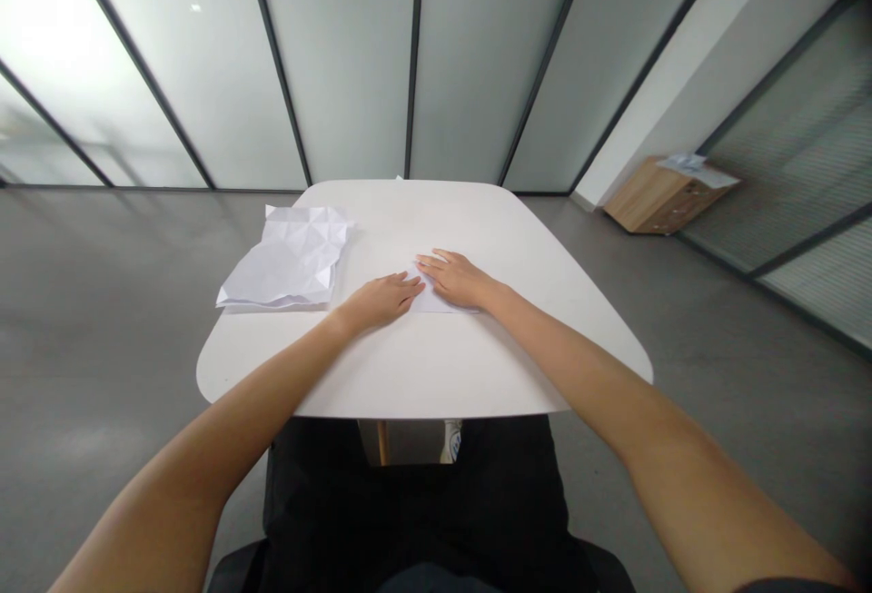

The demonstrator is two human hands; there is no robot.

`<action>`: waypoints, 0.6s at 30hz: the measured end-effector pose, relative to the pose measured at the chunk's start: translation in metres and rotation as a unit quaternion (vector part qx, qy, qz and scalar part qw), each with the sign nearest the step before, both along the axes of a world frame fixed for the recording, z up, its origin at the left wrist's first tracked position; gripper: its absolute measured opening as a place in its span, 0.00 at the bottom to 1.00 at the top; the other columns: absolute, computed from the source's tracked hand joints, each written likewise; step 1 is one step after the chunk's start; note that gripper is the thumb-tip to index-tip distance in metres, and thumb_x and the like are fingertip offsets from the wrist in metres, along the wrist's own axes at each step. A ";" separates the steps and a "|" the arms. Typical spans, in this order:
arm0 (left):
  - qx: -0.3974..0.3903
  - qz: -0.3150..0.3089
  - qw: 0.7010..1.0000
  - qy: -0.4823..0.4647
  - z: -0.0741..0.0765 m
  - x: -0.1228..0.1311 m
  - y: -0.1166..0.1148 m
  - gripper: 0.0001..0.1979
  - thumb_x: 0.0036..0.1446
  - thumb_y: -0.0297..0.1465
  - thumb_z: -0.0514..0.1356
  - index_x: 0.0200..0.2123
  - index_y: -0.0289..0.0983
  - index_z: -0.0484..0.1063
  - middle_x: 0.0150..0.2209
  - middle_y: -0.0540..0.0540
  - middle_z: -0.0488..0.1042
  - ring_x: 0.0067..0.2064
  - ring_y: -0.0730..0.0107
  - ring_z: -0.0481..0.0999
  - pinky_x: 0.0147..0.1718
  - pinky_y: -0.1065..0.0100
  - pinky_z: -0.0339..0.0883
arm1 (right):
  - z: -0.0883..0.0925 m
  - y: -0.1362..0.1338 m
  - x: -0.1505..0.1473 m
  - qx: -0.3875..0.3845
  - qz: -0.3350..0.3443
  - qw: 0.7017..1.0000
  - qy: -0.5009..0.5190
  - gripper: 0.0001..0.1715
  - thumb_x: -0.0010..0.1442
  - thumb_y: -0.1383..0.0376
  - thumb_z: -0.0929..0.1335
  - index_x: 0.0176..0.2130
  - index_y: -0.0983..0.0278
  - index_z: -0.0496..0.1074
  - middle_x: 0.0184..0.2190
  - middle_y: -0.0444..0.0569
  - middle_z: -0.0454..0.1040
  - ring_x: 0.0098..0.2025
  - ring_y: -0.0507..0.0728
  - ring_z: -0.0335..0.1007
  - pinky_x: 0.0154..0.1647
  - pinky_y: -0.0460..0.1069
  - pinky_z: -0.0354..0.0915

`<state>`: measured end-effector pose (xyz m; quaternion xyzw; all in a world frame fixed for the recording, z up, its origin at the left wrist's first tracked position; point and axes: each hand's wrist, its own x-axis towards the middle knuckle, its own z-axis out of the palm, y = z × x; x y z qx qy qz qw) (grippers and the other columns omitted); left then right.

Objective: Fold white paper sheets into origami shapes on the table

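A small piece of white paper (436,302) lies on the white table in front of me, partly covered by both hands. My right hand (455,279) rests flat on its upper part, fingers stretched toward the left. At the paper's left edge is my left hand (388,297), palm down with the fingers extended and the fingertips touching the paper. The paper's front edge shows as a straight line; whether it is folded under my hands I cannot tell.
Creased white sheets (286,257) lie in a stack on the table's left side. The table (409,375) has rounded corners. Beyond it stands a frosted glass wall (341,57). A wooden cabinet (664,198) with papers on top stands at the right.
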<state>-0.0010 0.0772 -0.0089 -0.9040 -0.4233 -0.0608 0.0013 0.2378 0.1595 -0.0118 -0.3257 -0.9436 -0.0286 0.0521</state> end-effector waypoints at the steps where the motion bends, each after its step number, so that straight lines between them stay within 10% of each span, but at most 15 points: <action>1: 0.000 -0.002 1.000 -0.002 -0.001 0.000 0.000 0.26 0.74 0.34 0.44 0.70 0.40 0.65 0.70 0.47 0.66 0.72 0.58 0.64 0.67 0.57 0.62 | 0.000 -0.001 0.000 -0.005 -0.002 1.000 0.001 0.36 0.68 0.66 0.61 0.72 0.62 0.62 0.75 0.47 0.57 0.76 0.67 0.48 0.74 0.63 0.50; 18: 0.026 0.112 0.993 -0.024 0.005 0.005 -0.006 0.21 0.73 0.38 0.48 0.56 0.45 0.79 0.53 0.43 0.82 0.53 0.57 0.81 0.55 0.57 0.71 | -0.009 0.005 0.002 -0.060 -0.033 0.998 0.000 0.38 0.68 0.66 0.58 0.75 0.55 0.55 0.76 0.46 0.54 0.75 0.69 0.51 0.72 0.76 0.48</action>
